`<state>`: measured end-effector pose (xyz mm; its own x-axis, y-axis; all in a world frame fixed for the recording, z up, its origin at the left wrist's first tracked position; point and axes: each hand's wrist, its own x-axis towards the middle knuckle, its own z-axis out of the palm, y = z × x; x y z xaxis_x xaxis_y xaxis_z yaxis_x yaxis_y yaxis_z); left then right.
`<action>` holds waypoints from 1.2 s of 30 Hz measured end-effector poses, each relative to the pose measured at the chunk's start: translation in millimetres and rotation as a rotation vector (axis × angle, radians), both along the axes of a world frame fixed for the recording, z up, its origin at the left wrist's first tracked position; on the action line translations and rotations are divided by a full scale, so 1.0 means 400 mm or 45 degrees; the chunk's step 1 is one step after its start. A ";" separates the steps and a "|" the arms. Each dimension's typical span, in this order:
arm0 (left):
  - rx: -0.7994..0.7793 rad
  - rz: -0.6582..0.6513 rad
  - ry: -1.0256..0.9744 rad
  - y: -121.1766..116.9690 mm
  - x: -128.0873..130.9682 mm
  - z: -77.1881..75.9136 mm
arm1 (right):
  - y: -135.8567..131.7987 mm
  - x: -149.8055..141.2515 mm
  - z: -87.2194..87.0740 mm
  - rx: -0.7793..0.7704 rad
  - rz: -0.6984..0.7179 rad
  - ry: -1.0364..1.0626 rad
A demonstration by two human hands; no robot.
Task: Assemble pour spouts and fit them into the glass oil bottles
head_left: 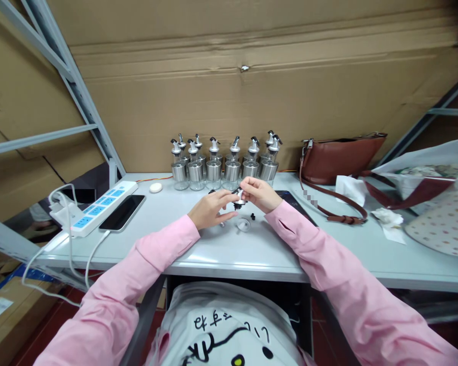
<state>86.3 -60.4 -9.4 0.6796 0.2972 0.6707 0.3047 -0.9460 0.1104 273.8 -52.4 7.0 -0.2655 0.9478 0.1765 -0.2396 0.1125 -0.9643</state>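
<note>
While your right hand (260,193) pinches the pourer top (239,199) between thumb and fingertips, your left hand (211,208) reaches to its other side, fingers extended and thumb lower down; whether those fingers grip it too, you cannot tell from this angle. The pourer top is held up off the table (198,249), on your side of the row of bottles (213,173). Nearer to you than that row, a clear round piece (243,225) lies below your hands with a small black part (252,216) just beside it. The black part looks the likeliest loss: if your right wrist or sleeve (290,218) drops, it could be swept away, perhaps under the dark tablet (298,206), which lies right of centre in front of the row. Should your right pinch loosen while the left gives little support, the pourer top could fall onto the clear piece and knock it aside.
</note>
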 end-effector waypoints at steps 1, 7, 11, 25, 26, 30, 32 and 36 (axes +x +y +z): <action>0.009 0.000 0.026 -0.001 0.000 0.002 | -0.002 -0.001 0.001 -0.014 0.001 0.010; 0.113 0.136 -0.037 0.002 0.001 -0.003 | -0.003 -0.002 0.000 0.051 -0.005 0.052; 0.115 0.328 -0.156 0.007 -0.001 -0.007 | 0.000 0.001 -0.005 0.167 0.077 -0.095; -0.027 0.315 -0.083 0.010 -0.003 -0.013 | 0.007 0.002 -0.016 0.302 0.049 -0.326; -0.034 0.305 -0.084 0.011 -0.003 -0.012 | 0.008 0.003 -0.017 0.306 0.042 -0.328; -0.036 0.296 -0.046 0.009 -0.004 -0.008 | 0.010 0.005 -0.020 0.323 0.030 -0.321; -0.033 0.298 -0.009 0.009 -0.005 -0.006 | 0.011 0.005 -0.021 0.351 0.024 -0.313; -0.026 0.298 0.011 0.010 -0.005 -0.004 | 0.010 0.004 -0.020 0.389 0.011 -0.279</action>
